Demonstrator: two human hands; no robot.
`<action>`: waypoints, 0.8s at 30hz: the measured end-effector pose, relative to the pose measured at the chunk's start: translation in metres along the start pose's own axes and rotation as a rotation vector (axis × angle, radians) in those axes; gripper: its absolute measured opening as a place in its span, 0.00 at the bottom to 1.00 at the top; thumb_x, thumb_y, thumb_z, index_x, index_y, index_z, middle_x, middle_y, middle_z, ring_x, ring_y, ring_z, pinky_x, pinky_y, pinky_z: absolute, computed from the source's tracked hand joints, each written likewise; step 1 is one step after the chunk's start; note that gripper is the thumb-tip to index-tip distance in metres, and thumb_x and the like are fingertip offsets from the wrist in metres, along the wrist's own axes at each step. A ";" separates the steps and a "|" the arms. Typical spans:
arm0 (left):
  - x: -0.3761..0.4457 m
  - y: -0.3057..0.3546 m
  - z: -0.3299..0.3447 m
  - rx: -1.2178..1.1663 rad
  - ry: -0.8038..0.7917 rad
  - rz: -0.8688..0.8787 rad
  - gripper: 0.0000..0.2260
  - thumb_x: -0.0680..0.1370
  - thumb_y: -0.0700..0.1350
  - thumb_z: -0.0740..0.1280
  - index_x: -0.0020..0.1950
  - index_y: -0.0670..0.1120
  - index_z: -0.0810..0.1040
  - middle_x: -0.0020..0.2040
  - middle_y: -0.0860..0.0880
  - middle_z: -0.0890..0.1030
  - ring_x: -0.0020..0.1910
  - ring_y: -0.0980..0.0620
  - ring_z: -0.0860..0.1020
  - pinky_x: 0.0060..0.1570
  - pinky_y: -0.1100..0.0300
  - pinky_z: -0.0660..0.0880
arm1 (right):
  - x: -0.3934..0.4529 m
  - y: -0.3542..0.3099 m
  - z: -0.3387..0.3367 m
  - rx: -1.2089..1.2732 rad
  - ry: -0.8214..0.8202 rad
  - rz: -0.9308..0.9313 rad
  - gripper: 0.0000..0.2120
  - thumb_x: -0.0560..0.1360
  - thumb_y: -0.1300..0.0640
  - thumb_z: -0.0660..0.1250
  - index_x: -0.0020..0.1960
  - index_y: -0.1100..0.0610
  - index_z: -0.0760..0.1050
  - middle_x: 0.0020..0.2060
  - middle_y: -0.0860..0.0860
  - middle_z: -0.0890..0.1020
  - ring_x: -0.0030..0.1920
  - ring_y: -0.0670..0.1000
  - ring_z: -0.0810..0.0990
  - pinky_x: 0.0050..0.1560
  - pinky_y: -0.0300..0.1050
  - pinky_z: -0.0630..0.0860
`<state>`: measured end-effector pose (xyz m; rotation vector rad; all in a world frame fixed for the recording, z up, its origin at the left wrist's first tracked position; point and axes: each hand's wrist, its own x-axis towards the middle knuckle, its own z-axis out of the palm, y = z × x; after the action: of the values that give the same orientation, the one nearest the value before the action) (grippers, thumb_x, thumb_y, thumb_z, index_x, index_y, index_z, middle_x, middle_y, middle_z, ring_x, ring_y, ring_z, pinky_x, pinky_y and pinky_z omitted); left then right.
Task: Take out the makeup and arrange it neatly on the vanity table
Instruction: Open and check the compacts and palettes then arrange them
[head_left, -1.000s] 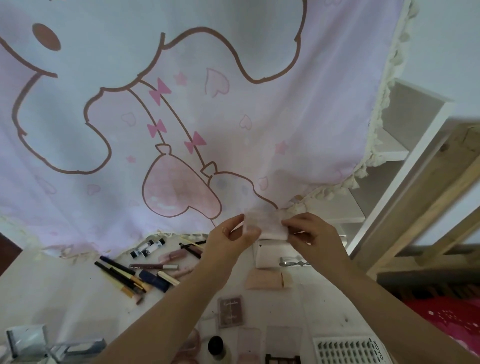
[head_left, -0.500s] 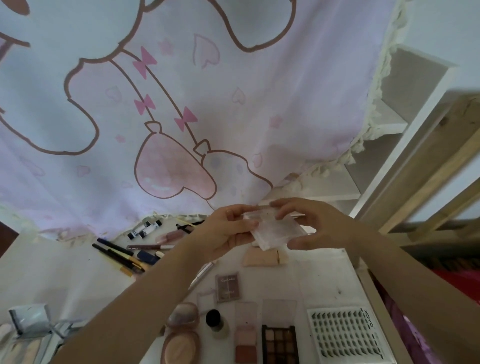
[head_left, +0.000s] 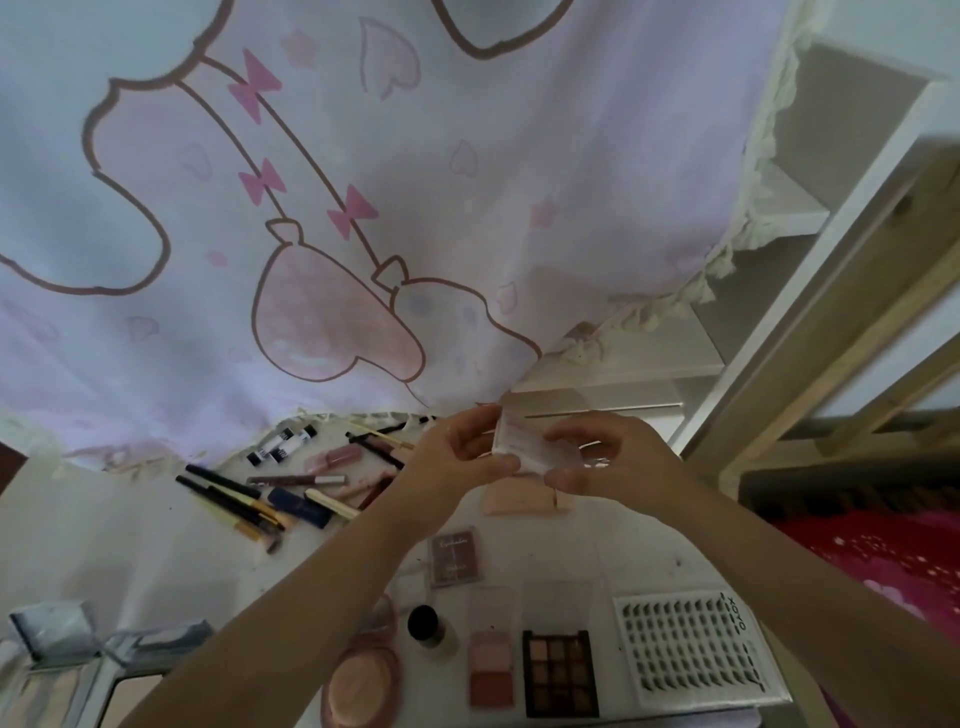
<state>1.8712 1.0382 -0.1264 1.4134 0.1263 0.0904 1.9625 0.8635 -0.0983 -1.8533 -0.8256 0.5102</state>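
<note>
The fingers (head_left: 470, 423) of the left hand (head_left: 457, 457) are curled around the near-left edge of a small, clear plastic compact with a pale pink insert (head_left: 519, 447), thumb at its lower corner; those of the right hand (head_left: 608, 457) are curled over its right side, thumb beneath. The compact is thus pinched between both hands, held in the air above the white vanity table (head_left: 597, 535), over a flat peach-coloured pad (head_left: 514, 501).

Below, a row has been laid out along the near edge: a dark twelve-pan eyeshadow palette (head_left: 560, 673), a two-tone blush palette (head_left: 491, 670), a white tray of false lashes (head_left: 685, 652), and a small mauve square palette (head_left: 456, 556) behind them. To the left, dark pencils and brushes (head_left: 234, 499) lie in a loose pile.

A slip is judged possible: the smooth case is gripped only at its edges, and it could be dropped onto the pad or knocked into the row. If the lid is loose, it could be sprung open by uneven pressure. A crooked placement would spoil the arrangement.
</note>
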 end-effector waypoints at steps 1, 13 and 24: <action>0.001 -0.004 0.000 -0.010 0.011 -0.007 0.22 0.61 0.44 0.73 0.55 0.54 0.79 0.49 0.58 0.84 0.49 0.61 0.81 0.43 0.70 0.76 | 0.000 0.001 0.001 0.006 0.004 0.002 0.19 0.61 0.57 0.78 0.38 0.33 0.78 0.41 0.36 0.81 0.44 0.38 0.79 0.46 0.31 0.76; 0.008 -0.015 -0.002 -0.033 0.025 -0.034 0.19 0.61 0.44 0.73 0.51 0.55 0.81 0.50 0.56 0.83 0.50 0.58 0.81 0.45 0.67 0.76 | 0.003 0.009 0.003 0.089 -0.009 0.084 0.15 0.63 0.59 0.76 0.43 0.43 0.77 0.46 0.43 0.80 0.50 0.48 0.80 0.54 0.40 0.77; 0.006 -0.008 -0.006 -0.123 0.006 -0.055 0.32 0.55 0.42 0.74 0.59 0.48 0.73 0.56 0.52 0.79 0.54 0.56 0.79 0.46 0.64 0.77 | 0.011 0.010 0.006 0.050 -0.009 0.015 0.23 0.60 0.60 0.79 0.45 0.40 0.74 0.50 0.41 0.74 0.52 0.40 0.76 0.50 0.32 0.74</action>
<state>1.8758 1.0435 -0.1350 1.2864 0.1618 0.0563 1.9690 0.8726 -0.1092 -1.8140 -0.7986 0.5445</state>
